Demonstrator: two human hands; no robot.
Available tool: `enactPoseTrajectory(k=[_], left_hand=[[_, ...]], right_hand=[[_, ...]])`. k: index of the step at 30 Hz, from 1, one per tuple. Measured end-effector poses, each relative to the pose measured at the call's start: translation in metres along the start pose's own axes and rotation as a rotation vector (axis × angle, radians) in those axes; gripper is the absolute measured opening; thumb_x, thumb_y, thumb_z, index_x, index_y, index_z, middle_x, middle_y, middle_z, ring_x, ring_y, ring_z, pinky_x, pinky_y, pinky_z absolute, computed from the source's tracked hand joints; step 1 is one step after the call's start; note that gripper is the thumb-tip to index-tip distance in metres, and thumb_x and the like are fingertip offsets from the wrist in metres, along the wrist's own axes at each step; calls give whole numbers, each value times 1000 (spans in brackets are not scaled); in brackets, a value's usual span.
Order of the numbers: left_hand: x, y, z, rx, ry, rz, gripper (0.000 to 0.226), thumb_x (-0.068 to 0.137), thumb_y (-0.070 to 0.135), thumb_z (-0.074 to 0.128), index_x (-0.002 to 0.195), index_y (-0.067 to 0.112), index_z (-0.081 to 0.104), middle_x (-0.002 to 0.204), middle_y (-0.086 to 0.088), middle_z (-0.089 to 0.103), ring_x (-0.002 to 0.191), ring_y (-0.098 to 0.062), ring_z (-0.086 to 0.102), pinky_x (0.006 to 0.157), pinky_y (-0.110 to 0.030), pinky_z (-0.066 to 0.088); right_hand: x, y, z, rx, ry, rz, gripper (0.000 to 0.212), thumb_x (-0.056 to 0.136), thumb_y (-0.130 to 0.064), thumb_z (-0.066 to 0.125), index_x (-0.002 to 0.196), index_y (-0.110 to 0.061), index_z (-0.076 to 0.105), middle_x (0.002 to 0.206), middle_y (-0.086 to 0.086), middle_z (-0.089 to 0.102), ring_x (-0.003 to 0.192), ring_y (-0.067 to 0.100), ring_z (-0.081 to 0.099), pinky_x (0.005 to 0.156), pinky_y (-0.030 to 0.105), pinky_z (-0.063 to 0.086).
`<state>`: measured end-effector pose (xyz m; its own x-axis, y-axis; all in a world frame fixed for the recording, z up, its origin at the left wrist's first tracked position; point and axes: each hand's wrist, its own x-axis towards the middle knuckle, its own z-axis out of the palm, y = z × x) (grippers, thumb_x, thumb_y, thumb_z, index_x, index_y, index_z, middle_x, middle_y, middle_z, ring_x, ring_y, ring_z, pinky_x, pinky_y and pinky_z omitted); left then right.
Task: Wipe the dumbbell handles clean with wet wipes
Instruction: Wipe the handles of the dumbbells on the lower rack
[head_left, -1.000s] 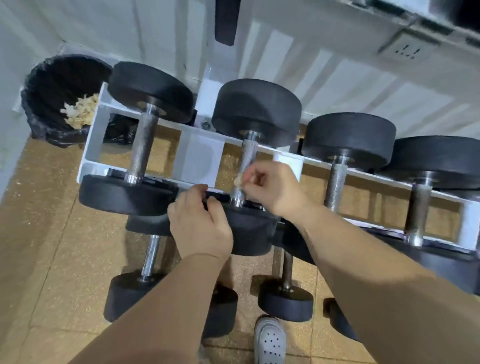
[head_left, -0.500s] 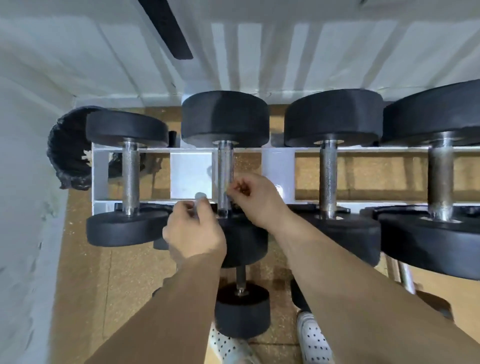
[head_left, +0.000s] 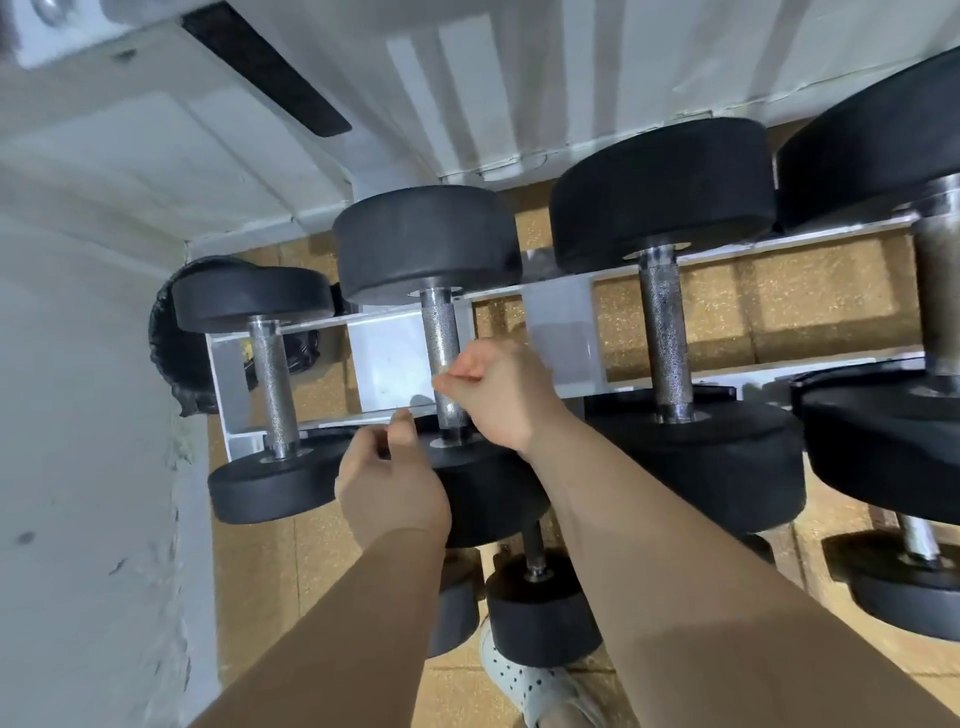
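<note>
The right hand (head_left: 493, 395) is curled tight against the lower end of the second dumbbell handle (head_left: 440, 343); whether it holds a wet wipe cannot be told. At its 7 o'clock the left hand (head_left: 389, 483) hangs loosely bent over the near head (head_left: 488, 499), holding nothing. This looks like mid-task: the neighbouring handles (head_left: 665, 338) at 3 o'clock and the lower dumbbells (head_left: 535, 608) probably remain. Half a second ago, the left hand sat closer beside the right.

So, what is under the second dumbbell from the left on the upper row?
A smaller dumbbell lies lower, and a white shoe stands on the tan floor. The left forearm covers most of another dark weight beside it; what supports them is hidden.
</note>
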<state>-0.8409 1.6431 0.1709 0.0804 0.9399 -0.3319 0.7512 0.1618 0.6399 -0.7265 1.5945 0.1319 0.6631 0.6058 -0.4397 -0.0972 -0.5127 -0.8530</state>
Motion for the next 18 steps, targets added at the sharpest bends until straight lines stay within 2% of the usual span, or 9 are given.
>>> enactPoseTrajectory(k=[4,6,8,10,12,13,15,18], left_hand=[[0,2,-1,-8,-8,15,32,97,42,52,78,18,61,80,0,54,75,-18,52,73,-35,37],[0,1,0,4,-11,9,32,97,42,52,80,16,62,79,1,54,74,-17,51,72,-35,38],[1,1,1,5,-9,1,33,95,45,53,79,16,61,78,1,54,73,-18,51,74,-37,42],[1,1,1,11,-1,2,34,94,46,54,79,16,61,76,0,54,72,-20,51,75,-39,43],[0,1,0,15,-2,6,34,93,47,53,80,17,62,77,-2,58,73,-21,53,76,-41,45],[0,2,0,14,-4,4,35,92,48,52,80,17,63,78,-2,59,73,-21,54,77,-41,46],[-2,3,0,5,0,-1,35,90,48,50,79,17,62,78,-2,59,73,-21,55,76,-41,46],[-2,4,0,-8,11,-3,30,93,42,53,78,17,61,77,0,57,71,-19,52,74,-38,42]], right_hand=[[27,-12,-7,278,185,47,12,91,-20,68,86,-9,66,83,1,69,79,14,64,74,26,49],[35,-13,-9,323,193,67,10,93,-20,67,85,-13,66,83,-1,69,79,10,64,75,22,48],[30,-8,-11,274,108,78,18,94,-22,65,87,-6,69,87,9,72,84,21,67,79,31,54],[20,3,-13,80,-47,48,26,96,-23,62,87,1,70,89,20,71,85,34,67,78,39,55],[8,10,-12,-173,-234,19,33,98,-26,59,86,2,71,88,22,70,86,36,65,83,35,49],[5,13,-11,-218,-253,7,35,99,-27,58,85,2,70,87,21,70,86,35,65,85,34,45],[6,11,-8,-53,-165,23,29,99,-25,58,86,0,67,87,17,70,86,32,65,84,36,47],[26,-3,-8,248,13,109,17,100,-25,56,88,-14,61,86,2,66,80,20,61,69,29,48]])
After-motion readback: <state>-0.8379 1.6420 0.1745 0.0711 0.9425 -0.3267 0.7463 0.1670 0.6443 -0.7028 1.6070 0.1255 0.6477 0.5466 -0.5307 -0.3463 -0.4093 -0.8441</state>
